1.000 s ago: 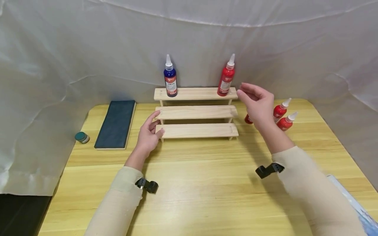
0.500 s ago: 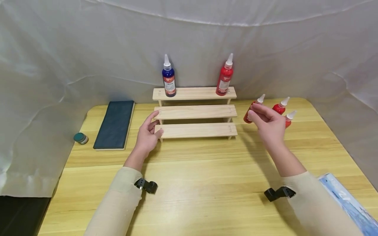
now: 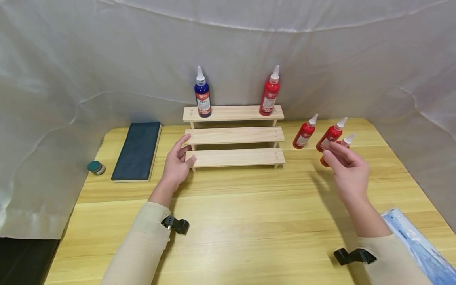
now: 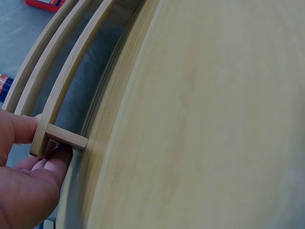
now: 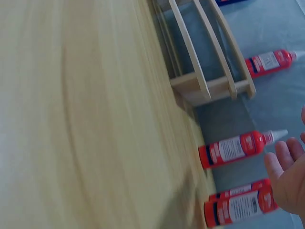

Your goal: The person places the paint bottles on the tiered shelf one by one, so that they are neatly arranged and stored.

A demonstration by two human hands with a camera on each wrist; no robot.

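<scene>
A three-step wooden display rack [image 3: 235, 135] stands on the table. My left hand [image 3: 177, 166] grips its left end; in the left wrist view the thumb and fingers close around the end of a plank [image 4: 71, 81]. On the top step stand a blue bottle [image 3: 203, 99] at left and a red bottle [image 3: 269, 98] at right, both with white nozzles. Right of the rack stand three red bottles: one nearest the rack [image 3: 304, 134], a middle one [image 3: 329, 136], and a front one [image 3: 348, 140] partly hidden by my right hand [image 3: 350, 172], whose loosely bent fingers hold nothing.
A dark flat rectangular block [image 3: 137, 152] lies left of the rack, with a small green-lidded jar [image 3: 96, 168] beside it at the table edge. A blue-white box [image 3: 415, 241] lies at the front right. Grey cloth [image 3: 142, 59] hangs behind the table.
My right hand has moved from beside the top step's red bottle rightward and toward me, uncovering the red bottle nearest the rack. My left hand has stayed on the rack.
</scene>
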